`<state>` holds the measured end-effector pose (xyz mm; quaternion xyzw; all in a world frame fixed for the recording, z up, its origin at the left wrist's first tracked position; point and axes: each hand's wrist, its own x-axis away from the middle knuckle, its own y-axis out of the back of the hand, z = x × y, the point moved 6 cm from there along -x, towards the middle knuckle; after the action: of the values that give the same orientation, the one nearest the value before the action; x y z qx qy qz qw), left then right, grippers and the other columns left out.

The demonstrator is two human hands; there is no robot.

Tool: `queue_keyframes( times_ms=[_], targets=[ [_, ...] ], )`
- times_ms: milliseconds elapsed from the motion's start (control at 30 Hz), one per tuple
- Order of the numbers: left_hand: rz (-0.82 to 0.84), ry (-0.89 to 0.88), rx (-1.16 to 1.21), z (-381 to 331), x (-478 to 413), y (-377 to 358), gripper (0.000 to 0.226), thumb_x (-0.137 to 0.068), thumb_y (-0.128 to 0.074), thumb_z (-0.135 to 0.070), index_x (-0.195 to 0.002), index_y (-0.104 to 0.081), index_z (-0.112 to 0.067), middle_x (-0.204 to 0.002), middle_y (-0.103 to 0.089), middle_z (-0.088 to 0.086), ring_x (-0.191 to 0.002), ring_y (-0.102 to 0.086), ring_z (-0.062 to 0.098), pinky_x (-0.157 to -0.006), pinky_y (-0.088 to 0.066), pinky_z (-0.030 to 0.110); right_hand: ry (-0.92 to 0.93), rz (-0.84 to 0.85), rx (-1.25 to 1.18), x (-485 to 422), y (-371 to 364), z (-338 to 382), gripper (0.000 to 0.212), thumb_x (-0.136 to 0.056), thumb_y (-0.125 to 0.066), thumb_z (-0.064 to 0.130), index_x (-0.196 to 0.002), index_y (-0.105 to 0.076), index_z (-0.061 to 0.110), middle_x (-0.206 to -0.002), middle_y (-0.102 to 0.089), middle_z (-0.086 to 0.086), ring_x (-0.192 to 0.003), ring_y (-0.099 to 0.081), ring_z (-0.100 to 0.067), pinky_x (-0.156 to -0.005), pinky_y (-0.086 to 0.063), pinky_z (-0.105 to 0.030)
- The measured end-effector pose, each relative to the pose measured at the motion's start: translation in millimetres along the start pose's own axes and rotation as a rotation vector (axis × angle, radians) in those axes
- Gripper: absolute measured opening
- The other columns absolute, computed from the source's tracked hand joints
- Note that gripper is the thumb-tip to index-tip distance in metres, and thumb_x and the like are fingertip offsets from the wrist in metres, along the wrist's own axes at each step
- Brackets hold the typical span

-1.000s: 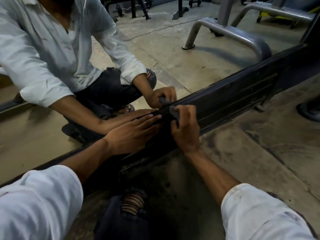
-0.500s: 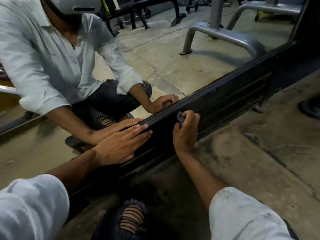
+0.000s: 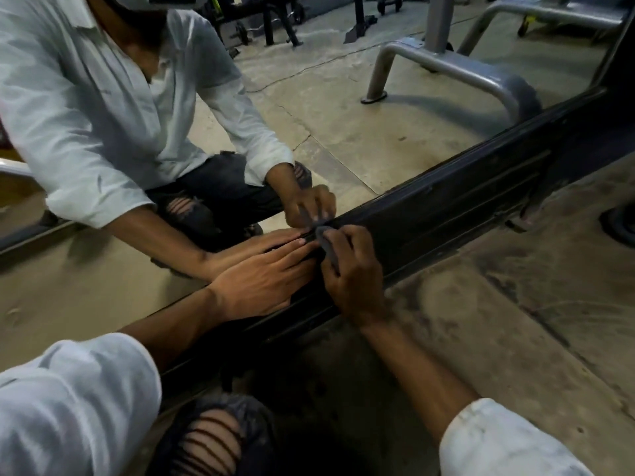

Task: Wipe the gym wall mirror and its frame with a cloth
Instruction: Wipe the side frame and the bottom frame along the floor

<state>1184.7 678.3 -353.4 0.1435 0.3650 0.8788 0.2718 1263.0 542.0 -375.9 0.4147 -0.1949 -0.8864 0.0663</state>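
Note:
The wall mirror [image 3: 360, 132] fills the upper left and shows my crouching reflection. Its dark bottom frame [image 3: 464, 197] runs diagonally from lower left to upper right. My left hand [image 3: 261, 283] lies flat with straight fingers on the frame's top edge, against the glass. My right hand [image 3: 354, 273] grips a small dark grey cloth [image 3: 324, 240] and presses it onto the frame's top edge, just right of the left fingertips. Most of the cloth is hidden inside the fist.
A dusty concrete floor [image 3: 498, 321] spreads to the right of the frame. A dark round object [image 3: 622, 225] sits at the right edge. The mirror reflects a grey metal machine leg [image 3: 446, 68] and gym benches. My knee in ripped jeans [image 3: 209, 441] is at the bottom.
My right hand with the cloth slid right along the frame, then came back left until it is next to the left fingertips. The left hand stayed flat on the frame.

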Motion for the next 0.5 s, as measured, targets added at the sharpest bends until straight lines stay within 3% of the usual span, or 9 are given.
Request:
queue_keyframes(
  times_ms=[67,133,233,400,433,500],
  targets=[
    [-0.007,-0.009,0.015,-1.5,1.0,-1.6,0.069,-0.102,-0.047,-0.039,-0.159,-0.041,-0.001,-0.165,-0.042,0.021,-0.161,-0.020,0.039,-0.133,-0.003,0.049,0.100,0.048,0.030,-3.6,1.5,-1.2,0.042,-0.089,-0.068,0.003,-0.129,-0.062,0.014,-0.121,-0.053,-0.012,-0.107,-0.058,-0.028,-0.080,-0.059,-0.037],
    [-0.008,-0.013,0.038,-2.3,1.7,-3.8,0.069,-0.105,-0.038,-0.035,-0.164,-0.031,0.002,-0.171,-0.031,0.020,-0.164,-0.010,0.038,-0.133,-0.005,0.050,-0.051,-0.081,0.057,-18.0,24.6,-36.0,0.039,-0.091,-0.066,0.002,-0.129,-0.065,0.014,-0.120,-0.054,-0.010,-0.106,-0.057,-0.023,-0.081,-0.057,-0.041],
    [-0.048,-0.007,0.039,-2.3,2.2,-5.3,0.072,-0.103,-0.042,-0.029,-0.166,-0.024,0.003,-0.175,-0.021,0.019,-0.164,-0.005,0.037,-0.132,-0.006,0.049,-0.262,-0.235,0.067,-27.1,49.5,-69.1,0.035,-0.094,-0.064,0.001,-0.127,-0.069,0.010,-0.118,-0.054,-0.010,-0.100,-0.053,-0.015,-0.080,-0.053,-0.038],
    [-0.152,0.024,0.040,-5.1,2.5,-4.2,0.061,-0.098,-0.043,-0.021,-0.154,-0.049,0.004,-0.164,-0.042,0.025,-0.160,-0.019,0.037,-0.132,-0.005,0.049,0.153,0.146,0.180,-10.4,13.5,-19.1,0.026,-0.099,-0.066,0.008,-0.126,-0.067,0.008,-0.119,-0.057,-0.013,-0.096,-0.057,-0.019,-0.066,-0.054,-0.028],
    [-0.157,0.021,0.036,-5.4,2.3,-5.3,0.064,-0.098,-0.043,-0.023,-0.156,-0.045,0.004,-0.166,-0.038,0.025,-0.160,-0.019,0.038,-0.132,-0.005,0.050,0.143,0.141,0.199,-16.6,19.2,-25.6,0.029,-0.098,-0.066,0.007,-0.127,-0.066,0.009,-0.119,-0.057,-0.011,-0.097,-0.057,-0.019,-0.067,-0.054,-0.029],
    [-0.139,-0.010,0.008,-7.8,0.1,-10.0,0.072,-0.099,-0.050,-0.028,-0.161,-0.035,0.006,-0.171,-0.029,0.024,-0.161,-0.016,0.042,-0.132,-0.003,0.053,-0.081,-0.030,0.209,-32.5,44.6,-54.6,0.033,-0.094,-0.065,0.004,-0.127,-0.066,0.010,-0.117,-0.054,-0.008,-0.097,-0.055,-0.015,-0.073,-0.054,-0.033]
  ],
)
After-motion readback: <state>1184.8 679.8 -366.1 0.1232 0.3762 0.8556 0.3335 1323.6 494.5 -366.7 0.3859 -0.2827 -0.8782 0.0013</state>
